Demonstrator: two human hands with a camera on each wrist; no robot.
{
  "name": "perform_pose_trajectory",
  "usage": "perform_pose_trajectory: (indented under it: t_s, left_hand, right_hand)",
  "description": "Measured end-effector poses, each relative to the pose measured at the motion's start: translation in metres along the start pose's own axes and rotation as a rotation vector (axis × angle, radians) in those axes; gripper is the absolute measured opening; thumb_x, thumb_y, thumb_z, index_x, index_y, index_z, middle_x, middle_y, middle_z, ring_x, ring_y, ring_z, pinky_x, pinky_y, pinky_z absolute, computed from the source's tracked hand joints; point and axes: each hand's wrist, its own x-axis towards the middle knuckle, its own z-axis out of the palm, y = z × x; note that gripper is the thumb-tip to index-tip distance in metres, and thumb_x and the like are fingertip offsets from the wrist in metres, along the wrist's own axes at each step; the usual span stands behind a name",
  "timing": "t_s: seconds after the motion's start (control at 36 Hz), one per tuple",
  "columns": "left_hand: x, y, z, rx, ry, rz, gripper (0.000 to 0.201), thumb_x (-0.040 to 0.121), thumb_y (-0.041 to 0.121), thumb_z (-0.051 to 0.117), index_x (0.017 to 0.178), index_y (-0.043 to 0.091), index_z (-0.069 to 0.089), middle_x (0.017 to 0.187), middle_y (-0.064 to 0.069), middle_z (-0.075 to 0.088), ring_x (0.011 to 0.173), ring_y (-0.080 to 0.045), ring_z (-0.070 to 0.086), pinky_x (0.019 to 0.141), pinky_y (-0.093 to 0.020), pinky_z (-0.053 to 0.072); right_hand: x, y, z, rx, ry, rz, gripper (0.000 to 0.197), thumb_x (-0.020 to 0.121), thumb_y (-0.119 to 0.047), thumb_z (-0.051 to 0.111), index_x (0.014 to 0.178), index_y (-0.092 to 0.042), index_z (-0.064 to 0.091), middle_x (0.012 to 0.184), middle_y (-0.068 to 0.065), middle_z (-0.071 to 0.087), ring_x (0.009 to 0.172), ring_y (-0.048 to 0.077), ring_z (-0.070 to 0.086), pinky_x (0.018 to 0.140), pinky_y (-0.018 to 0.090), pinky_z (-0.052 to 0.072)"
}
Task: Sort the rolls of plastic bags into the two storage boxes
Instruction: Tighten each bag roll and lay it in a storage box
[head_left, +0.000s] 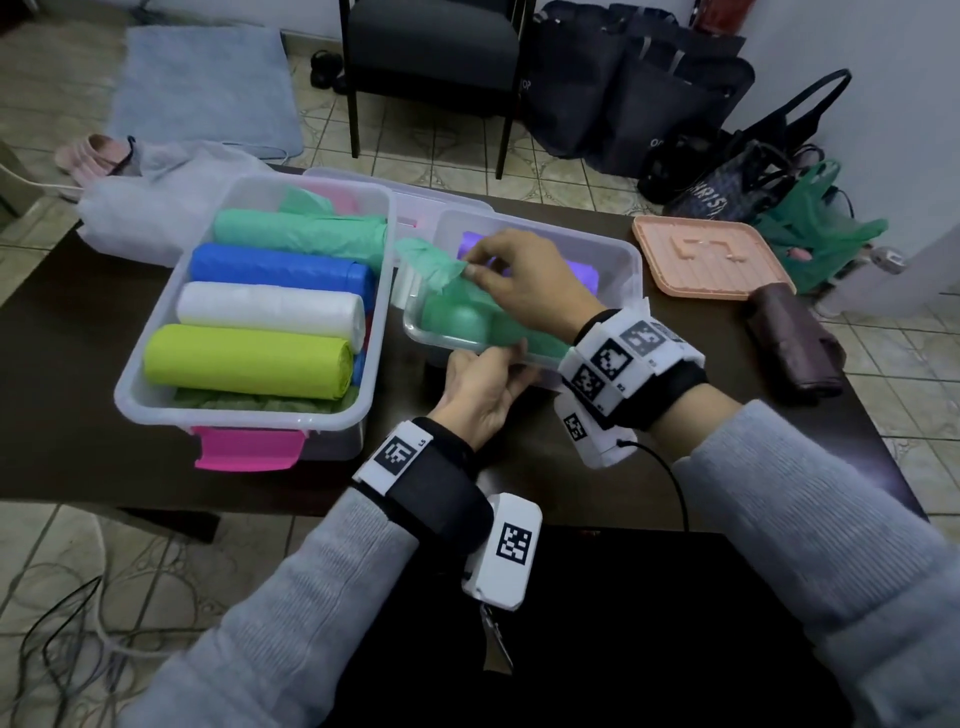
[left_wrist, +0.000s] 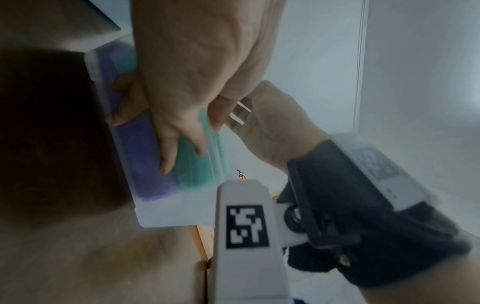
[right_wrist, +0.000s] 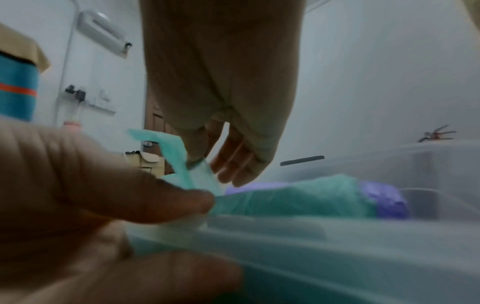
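Grey sleeves and black wrist straps with white marker blocks are seen nearest the head camera, at 6 o'clock.

Left hand (head_left: 480, 387): fingers curled over the near rim of the smaller clear storage box (head_left: 631, 270), which is steadied by that grip.

Right hand (head_left: 524, 280): thumb and fingertips pinched on the loose green tail (head_left: 431, 262) of the green roll (head_left: 460, 322); the tail is held up over the box's left end.

Green roll: lying along the near wall inside the smaller box, with a purple roll (head_left: 478, 244) just behind it.

Larger clear storage box (head_left: 156, 358), at 9 o'clock, pink latch in front: filled with lime, white, blue and green rolls side by side; more bags are glimpsed beneath.

Step in hand, as judged: the loose tail is to be wrapped round or tucked under the roll. A light pull is advised, since thin film may tear or unspool; the box should be kept pinned.

Surroundings: a peach lid (head_left: 711, 260) at 2 o'clock, a dark brown pouch (head_left: 792, 343) at 3 o'clock, a pale bag at 10 o'clock, all on the dark table (head_left: 67, 415). Nothing is seen blocking the box opening.
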Motion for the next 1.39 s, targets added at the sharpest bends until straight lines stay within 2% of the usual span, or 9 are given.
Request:
perform_pose_trajectory:
  t_s: [0.08,0.17,0.25,0.5,0.75,0.83,1.0,1.25,1.39]
  left_hand:
    - [0.004,-0.002,0.001,-0.007,0.043,-0.003,0.030,0.086,-0.018,0.047,0.111,-0.003,0.052,0.094,-0.018,0.060,0.094,-0.035,0.061,0.067,-0.036,0.056]
    - [0.010,-0.003,0.004,-0.021,0.047,0.012,0.044,0.087,-0.018,0.042,0.123,0.007,0.051,0.110,-0.016,0.058,0.100,-0.031,0.056,0.059,-0.029,0.057]
    - [0.013,-0.003,0.007,-0.009,0.043,0.033,0.046,0.091,-0.014,0.037,0.130,0.008,0.047,0.113,-0.013,0.055,0.100,-0.028,0.054,0.056,-0.027,0.056]
    - [0.013,-0.003,0.006,-0.004,0.107,0.003,0.036,0.084,-0.022,0.043,0.118,-0.011,0.049,0.122,-0.030,0.053,0.116,-0.044,0.053,0.066,-0.036,0.056]
    - [0.012,-0.002,0.010,0.012,0.103,-0.004,0.025,0.086,-0.021,0.041,0.102,-0.004,0.051,0.107,-0.023,0.054,0.112,-0.041,0.055,0.084,-0.039,0.049]
    - [0.012,-0.003,0.009,-0.003,0.089,0.006,0.027,0.086,-0.021,0.041,0.105,-0.005,0.050,0.101,-0.021,0.056,0.108,-0.038,0.056,0.079,-0.034,0.052]
    - [0.015,-0.006,0.004,-0.001,0.108,-0.023,0.036,0.087,-0.011,0.054,0.122,-0.015,0.045,0.113,-0.022,0.056,0.110,-0.038,0.057,0.074,-0.031,0.055]
    - [0.023,-0.009,0.001,-0.030,0.151,-0.077,0.051,0.087,-0.008,0.058,0.131,-0.015,0.033,0.133,-0.028,0.041,0.116,-0.046,0.051,0.051,-0.021,0.056]
    - [0.023,-0.009,0.001,-0.033,0.133,-0.071,0.050,0.085,-0.010,0.057,0.128,-0.018,0.033,0.132,-0.033,0.043,0.111,-0.043,0.055,0.063,-0.034,0.059]
  right_hand:
    - [-0.008,0.006,-0.010,0.081,-0.118,0.002,0.018,0.093,-0.012,0.055,0.102,-0.002,0.066,0.091,0.001,0.061,0.084,0.011,0.052,0.069,0.009,0.037]
    - [-0.016,0.012,-0.014,0.003,-0.257,-0.014,0.021,0.093,-0.012,0.052,0.102,-0.001,0.068,0.099,0.002,0.060,0.092,0.013,0.055,0.082,0.022,0.041]
    - [-0.017,0.014,-0.013,0.028,-0.279,0.026,0.034,0.098,-0.023,0.046,0.098,-0.002,0.073,0.094,-0.005,0.055,0.084,0.008,0.054,0.072,0.011,0.038]
    - [-0.002,0.019,-0.010,-0.159,-0.337,0.002,0.007,0.085,-0.015,0.062,0.091,-0.018,0.063,0.096,-0.001,0.056,0.095,0.015,0.052,0.076,0.023,0.038]
    - [0.011,0.013,-0.011,-0.279,-0.465,0.144,0.045,0.081,-0.016,0.065,0.122,-0.005,0.049,0.116,0.010,0.058,0.105,0.025,0.055,0.092,0.034,0.044]
    - [0.015,0.008,-0.011,-0.345,-0.511,0.137,0.018,0.079,-0.020,0.064,0.088,-0.005,0.060,0.076,0.009,0.057,0.078,0.027,0.053,0.063,0.031,0.043]
    - [0.015,0.012,-0.021,-0.351,-0.352,0.146,0.019,0.073,-0.027,0.070,0.068,-0.013,0.057,0.064,0.001,0.052,0.062,0.018,0.050,0.050,0.025,0.036]
    - [0.011,0.004,-0.029,-0.494,0.236,-0.012,0.053,0.072,-0.014,0.068,0.119,-0.008,0.044,0.118,0.012,0.042,0.100,0.029,0.050,0.082,0.045,0.047]
    - [0.008,0.001,-0.016,-0.560,0.049,0.020,0.058,0.074,-0.016,0.069,0.123,-0.009,0.037,0.122,0.008,0.046,0.112,0.028,0.046,0.087,0.045,0.040]
